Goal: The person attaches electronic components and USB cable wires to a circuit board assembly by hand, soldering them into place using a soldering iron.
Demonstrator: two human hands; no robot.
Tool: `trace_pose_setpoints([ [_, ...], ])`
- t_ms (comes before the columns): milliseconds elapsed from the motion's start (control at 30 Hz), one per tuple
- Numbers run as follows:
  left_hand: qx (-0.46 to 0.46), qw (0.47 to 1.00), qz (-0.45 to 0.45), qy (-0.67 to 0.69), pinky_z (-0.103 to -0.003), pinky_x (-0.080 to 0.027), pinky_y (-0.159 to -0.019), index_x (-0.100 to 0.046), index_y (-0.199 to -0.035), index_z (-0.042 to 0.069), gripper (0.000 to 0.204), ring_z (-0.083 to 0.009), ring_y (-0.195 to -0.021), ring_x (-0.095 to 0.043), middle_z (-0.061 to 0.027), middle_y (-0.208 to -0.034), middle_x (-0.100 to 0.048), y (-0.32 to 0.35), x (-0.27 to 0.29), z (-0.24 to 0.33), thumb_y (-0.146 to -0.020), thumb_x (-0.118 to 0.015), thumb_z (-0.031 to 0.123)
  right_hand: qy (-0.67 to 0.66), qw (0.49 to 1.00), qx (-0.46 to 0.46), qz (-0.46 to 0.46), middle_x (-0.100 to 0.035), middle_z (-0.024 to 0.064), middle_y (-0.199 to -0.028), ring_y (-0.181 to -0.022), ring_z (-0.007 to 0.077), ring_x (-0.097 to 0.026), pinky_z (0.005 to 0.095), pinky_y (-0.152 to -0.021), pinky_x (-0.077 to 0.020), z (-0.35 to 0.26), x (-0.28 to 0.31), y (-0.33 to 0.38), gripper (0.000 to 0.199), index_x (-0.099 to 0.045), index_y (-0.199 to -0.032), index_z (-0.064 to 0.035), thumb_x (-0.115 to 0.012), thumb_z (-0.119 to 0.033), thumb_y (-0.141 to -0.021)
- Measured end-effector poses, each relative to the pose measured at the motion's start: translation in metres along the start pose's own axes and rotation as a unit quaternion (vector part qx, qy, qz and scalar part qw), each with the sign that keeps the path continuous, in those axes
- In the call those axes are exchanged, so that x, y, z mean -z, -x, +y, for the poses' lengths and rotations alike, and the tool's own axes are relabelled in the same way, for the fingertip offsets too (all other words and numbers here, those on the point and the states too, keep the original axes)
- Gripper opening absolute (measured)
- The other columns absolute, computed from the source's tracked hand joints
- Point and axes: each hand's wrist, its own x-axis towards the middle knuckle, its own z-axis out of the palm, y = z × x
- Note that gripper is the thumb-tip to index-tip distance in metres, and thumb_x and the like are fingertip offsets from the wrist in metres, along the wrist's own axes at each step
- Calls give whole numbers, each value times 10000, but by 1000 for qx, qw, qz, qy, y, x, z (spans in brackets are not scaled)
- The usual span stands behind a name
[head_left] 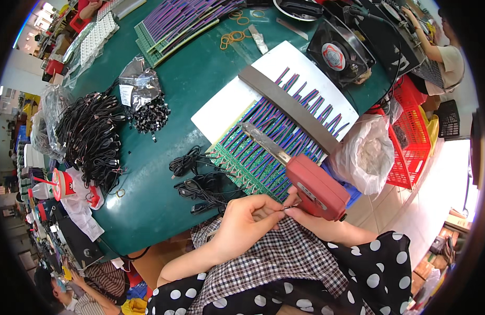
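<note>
My left hand (245, 223) and my right hand (318, 224) meet at the table's near edge, above my checked apron. Their thumbs and fingers pinch together at a tiny dark piece, too small to name. A red, box-bodied tool (316, 186) with a metal shaft and long, pale tip lies over my right hand, hiding part of it. Whether that hand also grips the tool cannot be told. Under the tip, a row of green circuit boards (237, 165) with purple-blue strips lies on a white board (219, 118). A dark grey bar (290, 102) crosses the strips.
Coiled black cables (211, 189) lie left of the boards. Farther left are a big cable heap (93, 136) and a bag of small black parts (140, 86). A fan (339, 52) stands at the back right. A white plastic bag (366, 155) hangs by a red crate (410, 139).
</note>
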Motion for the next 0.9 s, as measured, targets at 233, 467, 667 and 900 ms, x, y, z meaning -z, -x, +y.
trace_pose_setpoints([
  [233, -10, 999, 15, -39, -186, -490, -567, -627, -865, -55, 88, -69, -632, -609, -49, -752, -642, -1, -2, -2, -847, -635, 31, 23, 1000, -10, 17, -561, 58, -933, -900, 115, -566, 259, -787, -472, -4, 2, -3, 364, -427, -1184, -24, -568, 52, -858],
  [467, -59, 994, 33, -83, -172, -460, -536, -635, -862, -44, 89, -48, -595, -581, -39, -738, -637, 0, -3, -2, -844, -638, 43, -5, 998, 2, 57, -646, 83, -872, -855, 131, -630, 281, -802, -505, 0, -1, -5, 688, -323, -1340, 57, -693, 26, -760],
  [667, -50, 997, 51, -41, -175, -457, -541, -639, -850, -39, 65, -53, -615, -590, -41, -761, -645, 2, -5, -2, -836, -642, 24, -30, 999, 1, 33, -564, 56, -893, -867, 107, -562, 256, -777, -468, 2, -2, -3, 334, -445, -1150, -15, -588, 41, -853],
  [900, -234, 896, 277, -255, -176, -411, -509, -611, -790, 5, 116, -69, -557, -522, -30, -687, -569, 25, -1, 12, -713, -640, -76, 53, 995, 80, 0, -576, 142, -1053, -848, 142, -611, 269, -737, -505, 5, 11, -1, 721, -259, -1382, 8, -635, 106, -775],
])
